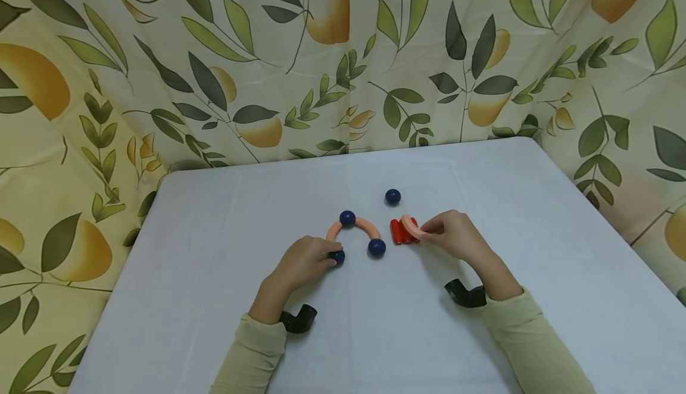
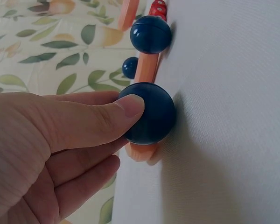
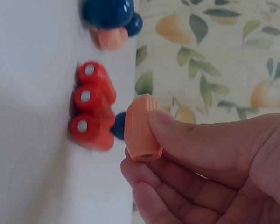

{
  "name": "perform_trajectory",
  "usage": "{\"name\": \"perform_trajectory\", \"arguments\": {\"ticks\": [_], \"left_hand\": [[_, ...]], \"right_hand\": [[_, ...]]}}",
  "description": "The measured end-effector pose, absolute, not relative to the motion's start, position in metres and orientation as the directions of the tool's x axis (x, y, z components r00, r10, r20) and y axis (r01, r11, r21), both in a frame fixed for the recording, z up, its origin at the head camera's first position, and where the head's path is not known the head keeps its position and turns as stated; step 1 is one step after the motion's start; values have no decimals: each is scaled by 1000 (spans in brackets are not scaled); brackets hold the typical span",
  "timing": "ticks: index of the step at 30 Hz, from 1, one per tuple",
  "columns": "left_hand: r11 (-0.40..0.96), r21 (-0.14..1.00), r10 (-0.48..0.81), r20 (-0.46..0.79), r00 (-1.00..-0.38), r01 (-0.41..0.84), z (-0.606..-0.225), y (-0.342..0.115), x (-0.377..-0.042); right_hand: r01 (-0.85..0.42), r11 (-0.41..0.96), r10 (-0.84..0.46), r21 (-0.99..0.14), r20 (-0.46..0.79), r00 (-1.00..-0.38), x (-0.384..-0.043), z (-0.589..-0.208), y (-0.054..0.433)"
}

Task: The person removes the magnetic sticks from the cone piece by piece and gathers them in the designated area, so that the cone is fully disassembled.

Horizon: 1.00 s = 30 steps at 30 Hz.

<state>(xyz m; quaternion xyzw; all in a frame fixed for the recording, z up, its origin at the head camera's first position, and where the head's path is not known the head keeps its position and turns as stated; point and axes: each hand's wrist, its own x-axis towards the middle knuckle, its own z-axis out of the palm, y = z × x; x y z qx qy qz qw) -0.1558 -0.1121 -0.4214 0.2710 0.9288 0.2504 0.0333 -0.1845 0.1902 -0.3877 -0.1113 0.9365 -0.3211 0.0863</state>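
Note:
My left hand (image 1: 302, 263) pinches a dark blue ball (image 2: 151, 116) between thumb and fingers. That ball sits at the left end of an arch of peach curved rods (image 1: 367, 226), with another blue ball (image 1: 347, 219) at its top and a third (image 1: 377, 247) at its right end. To the right, my right hand (image 1: 458, 236) grips one end of a separate peach curved rod (image 3: 142, 126) with thumb and fingertips. In the head view this rod overlaps several short red rods (image 1: 396, 232) lying side by side on the table. Their silvery round ends show in the right wrist view.
A loose blue ball (image 1: 393, 197) lies behind the red rods. All of it rests on a white table (image 1: 214, 215), with a leaf-and-fruit patterned cloth (image 1: 332, 96) hanging behind and at the sides. Black angled pieces (image 1: 301, 319) stick out at both wrists.

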Motion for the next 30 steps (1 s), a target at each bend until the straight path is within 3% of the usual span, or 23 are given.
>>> {"name": "perform_trajectory", "arguments": {"ticks": [9, 16, 30], "left_hand": [[732, 482, 519, 63, -853, 481, -422, -112, -157], [730, 474, 525, 72, -848, 492, -422, -112, -157], [731, 465, 528, 78, -846, 499, -420, -112, -156]], "right_hand": [[-37, 793, -165, -608, -157, -974, -196, -395, 213], [119, 811, -65, -573, -290, -955, -201, -405, 214], [68, 828, -107, -556, -277, -955, -201, -409, 207]]}}
